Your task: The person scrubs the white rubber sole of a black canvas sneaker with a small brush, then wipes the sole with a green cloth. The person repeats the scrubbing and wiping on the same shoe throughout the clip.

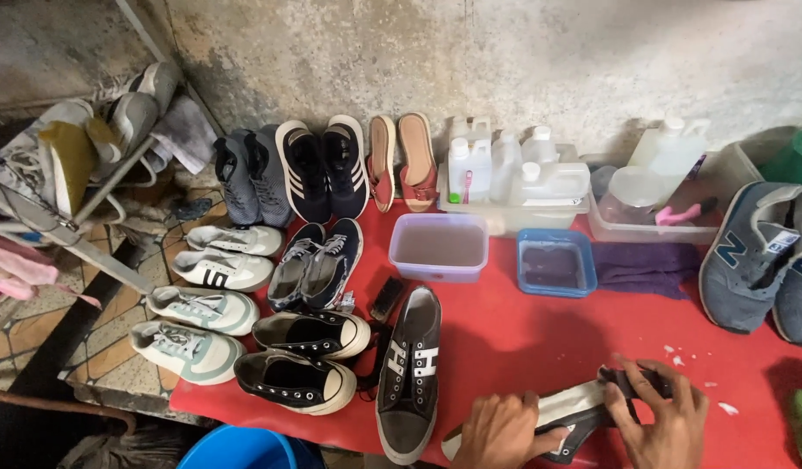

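Near the front edge of the red mat [540, 347], toward its right corner: a dark sneaker with a white sole [564, 417], tipped on its side. Left hand [502, 432] pressed flat over the heel end, fingers closed down on the sole; right hand [664, 423] curled around the toe end, gripping the dark upper together with what looks like a dark cloth or brush (too bunched to tell which). Just left of that, a single dark sneaker with white side stripes [409, 373] lying toe toward the front edge, a small black brush [388, 298] beside its heel. Farther back, at the mat's middle, a lilac tub of murky water [439, 247] and a blue tub [555, 262], close together, a purple cloth [648, 267] just right of the blue one. Along the back edge by the wall, white plastic bottles [505, 165] in a clear tray. At the right edge, a grey-blue trainer [748, 256]. Pairs of shoes crowded at the left edge and onto the tiled floor [114, 347]. Risks, as a judgement: held shoe hanging partly past the front edge, so a slack grip could drop it toward the blue bucket [244, 449] below; an elbow swung back could tip the lilac tub and soak the neighbouring pairs.
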